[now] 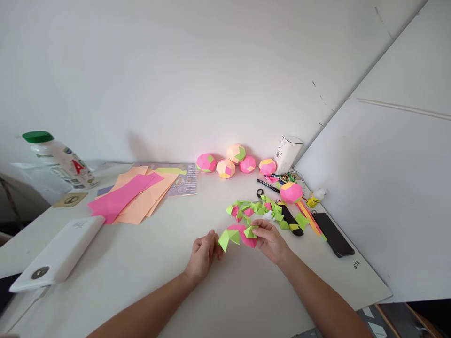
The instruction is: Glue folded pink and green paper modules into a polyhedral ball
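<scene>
Just above the white table, a partly joined pink-and-green folded paper model (230, 234) is between my hands. My left hand (202, 257) is closed at the model's left green edge, with some fingertips hidden behind it. At the right end, my right hand (270, 240) pinches a small green folded paper piece (250, 232) between thumb and fingers, against the model's pink part. Behind my right hand lies a loose pile of small green and pink folded paper pieces (259, 207).
Several finished paper balls (225, 168) line the wall, with another ball (291, 192) at right. A cutter (291, 219), phone (333, 233) and glue bottle (316, 197) lie right. At left are paper sheets (141, 199), a white power bank (58, 253) and a green-capped bottle (63, 162).
</scene>
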Motion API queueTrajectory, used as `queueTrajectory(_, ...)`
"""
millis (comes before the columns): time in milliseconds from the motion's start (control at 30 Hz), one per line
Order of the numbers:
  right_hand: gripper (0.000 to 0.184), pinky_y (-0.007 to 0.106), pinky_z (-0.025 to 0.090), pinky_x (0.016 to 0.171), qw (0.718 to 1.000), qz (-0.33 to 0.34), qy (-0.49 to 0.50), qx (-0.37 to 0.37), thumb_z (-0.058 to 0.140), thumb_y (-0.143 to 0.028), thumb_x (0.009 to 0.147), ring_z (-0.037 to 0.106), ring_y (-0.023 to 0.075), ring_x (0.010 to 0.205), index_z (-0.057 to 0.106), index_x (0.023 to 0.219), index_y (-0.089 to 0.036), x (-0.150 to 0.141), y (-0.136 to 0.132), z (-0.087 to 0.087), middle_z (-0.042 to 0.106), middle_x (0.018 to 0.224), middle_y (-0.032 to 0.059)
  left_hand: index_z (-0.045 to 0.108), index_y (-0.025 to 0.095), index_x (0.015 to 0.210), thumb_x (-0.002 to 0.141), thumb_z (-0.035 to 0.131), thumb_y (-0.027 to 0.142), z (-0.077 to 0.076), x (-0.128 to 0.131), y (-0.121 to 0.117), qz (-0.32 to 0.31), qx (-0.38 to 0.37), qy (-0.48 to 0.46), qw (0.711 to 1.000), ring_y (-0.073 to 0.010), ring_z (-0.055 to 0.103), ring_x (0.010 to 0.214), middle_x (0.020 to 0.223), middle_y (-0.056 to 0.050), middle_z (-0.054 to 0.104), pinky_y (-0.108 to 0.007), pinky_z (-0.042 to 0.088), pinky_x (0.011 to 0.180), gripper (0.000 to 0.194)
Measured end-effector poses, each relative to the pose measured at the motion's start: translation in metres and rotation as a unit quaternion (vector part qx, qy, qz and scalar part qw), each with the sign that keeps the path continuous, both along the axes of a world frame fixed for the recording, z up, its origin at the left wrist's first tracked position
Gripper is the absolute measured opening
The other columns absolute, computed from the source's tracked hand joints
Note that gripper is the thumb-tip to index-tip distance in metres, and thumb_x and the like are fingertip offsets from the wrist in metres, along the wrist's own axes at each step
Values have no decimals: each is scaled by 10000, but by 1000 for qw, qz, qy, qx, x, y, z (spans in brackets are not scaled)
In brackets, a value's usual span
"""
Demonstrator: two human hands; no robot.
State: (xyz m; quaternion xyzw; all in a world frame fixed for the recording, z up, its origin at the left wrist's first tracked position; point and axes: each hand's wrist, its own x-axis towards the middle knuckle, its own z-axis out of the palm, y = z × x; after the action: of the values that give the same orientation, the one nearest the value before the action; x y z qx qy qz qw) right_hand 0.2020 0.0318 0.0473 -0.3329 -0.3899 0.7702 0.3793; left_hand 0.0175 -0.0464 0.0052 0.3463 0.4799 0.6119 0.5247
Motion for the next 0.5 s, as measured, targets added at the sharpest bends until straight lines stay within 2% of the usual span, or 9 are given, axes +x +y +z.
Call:
queueTrajectory(100,188,261,449,564,1000,17,-1,-15,770,-180,597,560,116,582,658,748,-183,2,4,-5,619,629,-23,388,211,472,824,507,462,1,-1,1,67,5,79,995,-136,418,506,507,20,436,-270,367,530,448)
queueTrajectory(167,177,245,412,528,999,39,1,-22,757,-164,597,530,104,541,659,745,-173,2,5,-8,606,605,-24,536,209,670,790,583,443,2,-3,3,51,16,102,993,-151,514,654,704,-4,564,-268,423,624,268)
queueTrajectory(200,171,242,402,522,998,53,3,-21,750,-160,601,527,104,537,657,744,-169,2,4,-9,606,607,-21,576,215,812,767,621,431,3,-3,3,24,26,94,995,-172,555,786,869,-32,605,-284,447,706,226)
queueTrajectory(233,165,242,400,526,998,66,6,-18,742,-159,607,531,106,545,654,746,-167,1,4,-11,610,618,-15,575,229,965,744,657,417,3,-3,3,-18,37,74,996,-201,558,936,1056,-63,592,-313,451,798,302)
queueTrajectory(300,158,247,407,546,996,88,13,-11,726,-161,628,547,113,573,647,765,-169,0,1,-13,623,652,-8,491,269,1191,702,715,380,3,0,2,-122,60,17,991,-261,467,1170,1331,-106,446,-376,424,919,550)
queueTrajectory(367,157,249,412,564,994,102,22,-14,717,-163,645,550,111,581,641,781,-175,-2,-3,-13,627,664,-14,382,310,1311,679,749,333,2,3,-1,-230,67,-36,970,-300,420,1227,1400,-129,367,-417,439,912,732)
queueTrajectory(400,157,249,414,571,994,105,28,-20,718,-163,647,549,108,580,640,782,-176,-3,-5,-13,629,665,-17,344,331,1338,674,757,306,1,5,-3,-264,67,-52,961,-309,419,1225,1407,-132,351,-423,458,884,783)
queueTrajectory(433,159,250,418,582,993,107,33,-28,722,-162,647,550,107,584,641,783,-177,-3,-6,-13,632,667,-19,325,348,1350,668,764,277,1,6,-4,-284,66,-61,955,-312,421,1221,1404,-129,347,-421,471,861,814)
queueTrajectory(500,171,250,427,605,992,108,44,-43,739,-158,638,559,106,600,646,780,-176,-4,-9,-12,638,670,-20,338,370,1343,655,773,229,-1,7,-5,-286,63,-70,954,-303,425,1209,1374,-110,364,-414,480,847,826)
